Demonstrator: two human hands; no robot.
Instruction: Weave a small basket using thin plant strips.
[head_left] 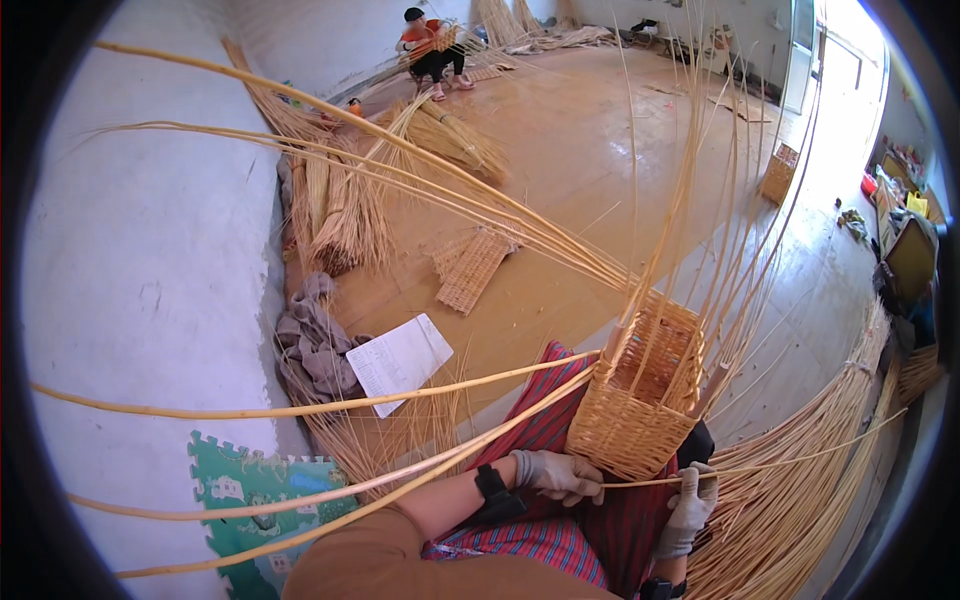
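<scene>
A half-woven wicker basket [625, 430] with long upright canes rests on red striped cloth [535, 405] over my lap. My left hand [565, 480], in a grey glove, grips a thin cane [640, 482] just below the basket's lower left corner. My right hand [688, 510], also gloved, holds the same cane below and right of the basket, fingers bent round it. Several thick pale canes [230, 410] stretch from the basket out to the left.
A seated person [430, 60] works at the back among cane bundles [450, 140]. Woven panels [475, 270], paper [400, 360], grey cloth [305, 330] and a green mat [230, 480] lie leftward. A long bundle [800, 470] lies right; a small basket [778, 172] stands near the doorway.
</scene>
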